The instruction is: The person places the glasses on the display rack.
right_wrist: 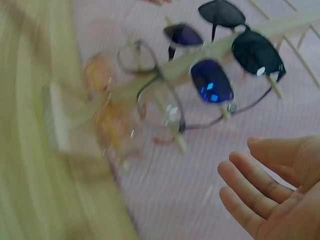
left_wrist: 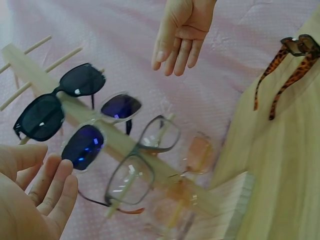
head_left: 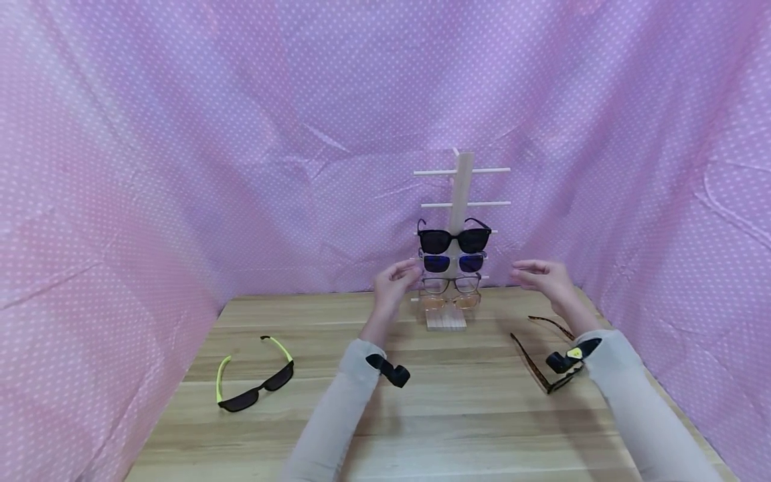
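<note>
A wooden display stand (head_left: 460, 191) bears several pairs of glasses, one above another. Black sunglasses (head_left: 454, 239) are highest, above clear-framed sunglasses with blue lenses (head_left: 436, 264). Lower down hang thin dark-framed eyeglasses (head_left: 435, 286) and orange-tinted glasses (head_left: 466, 302). My left hand (head_left: 394, 284) is beside the stand's left side, fingers loosely bent and holding nothing; in the left wrist view its fingertips (left_wrist: 65, 170) overlap the blue lens's edge. To the right of the stand, apart from it, my right hand (head_left: 544, 278) is in the air, palm toward the stand, also holding nothing.
Sunglasses with yellow-green temples (head_left: 277, 378) lie on the wooden table (head_left: 421, 428) at the left. Tortoiseshell sunglasses (head_left: 533, 365) lie at the right, partly hidden under my right forearm. Two upper pegs (head_left: 490, 203) of the stand are bare. Pink dotted cloth (head_left: 301, 134) surrounds the table.
</note>
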Available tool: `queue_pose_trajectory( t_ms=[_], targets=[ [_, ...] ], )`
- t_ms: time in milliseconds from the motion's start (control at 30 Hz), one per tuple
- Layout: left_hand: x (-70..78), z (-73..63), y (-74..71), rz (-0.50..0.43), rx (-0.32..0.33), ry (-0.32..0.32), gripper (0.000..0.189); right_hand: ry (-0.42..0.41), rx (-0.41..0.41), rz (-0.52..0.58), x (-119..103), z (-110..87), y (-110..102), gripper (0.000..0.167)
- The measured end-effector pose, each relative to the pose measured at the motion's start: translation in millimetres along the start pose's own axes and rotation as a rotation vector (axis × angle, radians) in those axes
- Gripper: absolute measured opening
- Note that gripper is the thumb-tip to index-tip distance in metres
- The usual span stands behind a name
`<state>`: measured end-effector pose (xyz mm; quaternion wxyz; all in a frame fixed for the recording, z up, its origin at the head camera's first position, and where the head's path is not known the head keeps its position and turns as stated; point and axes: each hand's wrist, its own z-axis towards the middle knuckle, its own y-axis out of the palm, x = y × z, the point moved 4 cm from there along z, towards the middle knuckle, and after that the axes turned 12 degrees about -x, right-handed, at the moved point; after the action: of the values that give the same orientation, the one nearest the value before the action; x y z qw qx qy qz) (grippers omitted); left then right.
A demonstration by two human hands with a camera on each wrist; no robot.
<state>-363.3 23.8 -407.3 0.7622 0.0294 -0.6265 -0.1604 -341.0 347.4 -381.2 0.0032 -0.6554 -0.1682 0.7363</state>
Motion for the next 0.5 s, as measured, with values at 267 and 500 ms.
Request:
queue_pose_trajectory(
  t_ms=[267,500],
  targets=[
    [-25.3,-12.8,19.4,0.047,-0.100,-0.039,0.029,0.094,-0.097,-0.210,26.2,-20.3,-26.8,0.049],
    [-46.7,-23.8,42.4,0.153,-0.229,-0.081,0.031,0.129,-0.177,-0.341,43.8,-39.2,-48.9,0.051]
  ],
)
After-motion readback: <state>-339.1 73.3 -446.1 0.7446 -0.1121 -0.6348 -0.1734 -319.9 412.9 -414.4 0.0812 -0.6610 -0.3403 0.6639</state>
